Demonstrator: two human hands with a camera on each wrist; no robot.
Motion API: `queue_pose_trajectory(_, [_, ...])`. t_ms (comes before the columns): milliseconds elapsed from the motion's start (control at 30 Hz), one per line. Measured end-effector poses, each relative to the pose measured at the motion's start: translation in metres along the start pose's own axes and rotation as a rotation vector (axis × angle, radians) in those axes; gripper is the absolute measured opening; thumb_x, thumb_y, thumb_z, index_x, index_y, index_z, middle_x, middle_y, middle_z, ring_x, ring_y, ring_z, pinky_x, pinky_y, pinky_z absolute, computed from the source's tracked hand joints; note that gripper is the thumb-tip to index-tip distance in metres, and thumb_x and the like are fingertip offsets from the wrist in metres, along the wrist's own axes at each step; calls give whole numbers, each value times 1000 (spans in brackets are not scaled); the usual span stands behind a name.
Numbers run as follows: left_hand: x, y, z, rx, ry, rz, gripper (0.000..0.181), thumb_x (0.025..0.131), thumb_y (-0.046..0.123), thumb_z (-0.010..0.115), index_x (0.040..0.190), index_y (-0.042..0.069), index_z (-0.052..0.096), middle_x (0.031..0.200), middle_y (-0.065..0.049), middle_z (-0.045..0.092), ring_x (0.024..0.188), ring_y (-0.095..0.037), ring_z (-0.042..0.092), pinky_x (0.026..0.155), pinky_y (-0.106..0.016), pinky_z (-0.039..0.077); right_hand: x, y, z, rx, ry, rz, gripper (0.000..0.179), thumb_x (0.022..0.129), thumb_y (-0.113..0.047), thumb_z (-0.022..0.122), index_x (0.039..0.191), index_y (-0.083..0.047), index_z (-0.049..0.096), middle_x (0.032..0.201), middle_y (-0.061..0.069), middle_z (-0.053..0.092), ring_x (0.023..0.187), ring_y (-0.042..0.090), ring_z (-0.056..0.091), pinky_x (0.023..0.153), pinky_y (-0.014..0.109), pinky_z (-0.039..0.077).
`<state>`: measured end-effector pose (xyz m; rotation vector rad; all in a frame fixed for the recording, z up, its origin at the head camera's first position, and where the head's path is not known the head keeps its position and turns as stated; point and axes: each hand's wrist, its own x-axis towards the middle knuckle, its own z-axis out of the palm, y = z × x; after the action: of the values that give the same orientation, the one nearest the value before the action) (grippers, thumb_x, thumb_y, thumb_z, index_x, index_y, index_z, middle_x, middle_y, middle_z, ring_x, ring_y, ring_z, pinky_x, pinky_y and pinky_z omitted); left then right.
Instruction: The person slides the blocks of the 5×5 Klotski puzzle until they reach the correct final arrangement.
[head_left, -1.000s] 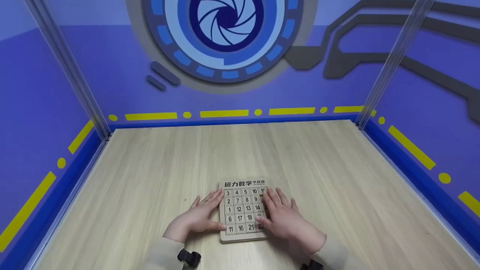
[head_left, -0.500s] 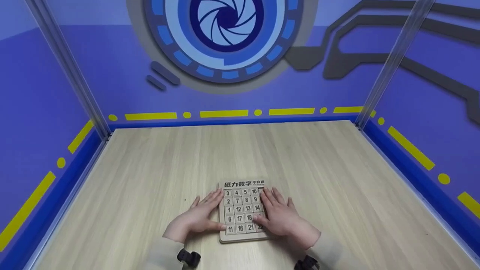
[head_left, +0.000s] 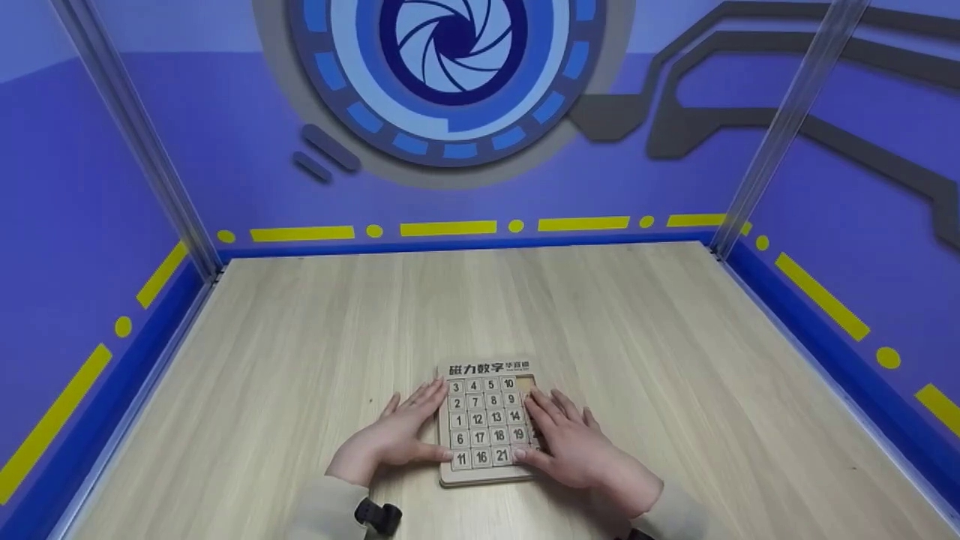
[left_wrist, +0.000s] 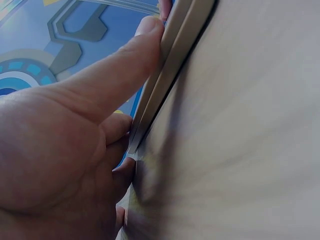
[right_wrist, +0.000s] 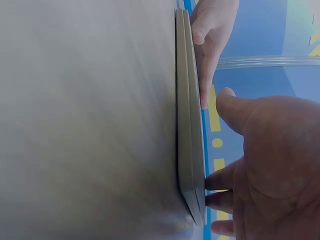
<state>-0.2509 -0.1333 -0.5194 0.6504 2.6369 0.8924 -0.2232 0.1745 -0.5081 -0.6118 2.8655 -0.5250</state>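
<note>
Right hand [head_left: 574,444] has slid back and outward, baring tile 19 [head_left: 518,433] and the vacant corner slot [head_left: 526,382] of the number board [head_left: 496,417], lengthwise front-to-back on the worktop [head_left: 637,337]. Its straight, unclenched fingers lie just below that slot, closer than the left hand [head_left: 399,435], whose relaxed fingers line the opposite edge. Only the right wrist view shows the right thumb [right_wrist: 231,105] clear of the board.

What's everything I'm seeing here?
Puzzle board: one, pale wood, between the hands
Number tiles: many, pale, in the board
Table: one, pale wood, under the board
Walls: three, blue with yellow marks, around table
Round emblem: one, blue and white, back wall
Wall shapes: several, grey, back and right
Posts: two, silvery, back corners
Sleeves: two, beige, forearms
Wristbands: two, black, wrists
Left hand: one, bare, board's left edge
Right hand: one, bare, board's right side
</note>
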Motion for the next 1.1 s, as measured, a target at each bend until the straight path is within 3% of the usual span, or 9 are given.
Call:
queue_pose_trajectory(167, [0,1,-1,-7,2,2,114,81,50,81,164,7,17,173,-15,11,161,-39,12,128,-67,-3,5,9,-9,22,-5,-53,86,97,-63,56,160,-9,34,171,12,26,158,46,17,117,82,17])
queue_pose_trajectory(367, [-1,1,-1,-2,4,7,114,82,50,81,164,6,17,173,-16,11,161,-40,12,128,-67,-4,29,22,-18,25,14,-146,76,99,-58,56,160,-16,38,171,8,28,159,45,14,118,81,15])
queue_pose_trajectory(567, [0,1,-1,0,4,11,114,82,51,81,164,6,17,173,-16,11,161,-40,12,127,-68,-4,47,31,-16,11,-32,-212,76,97,-62,57,159,-20,40,171,3,30,160,44,13,121,77,14])
queue_pose_trajectory(1100, [0,0,0,-3,2,-2,114,81,52,81,165,7,17,174,-13,11,161,-38,11,128,-66,-4,47,50,-18,47,-41,-223,76,95,-63,60,157,-21,45,169,-1,34,160,44,14,124,74,14])
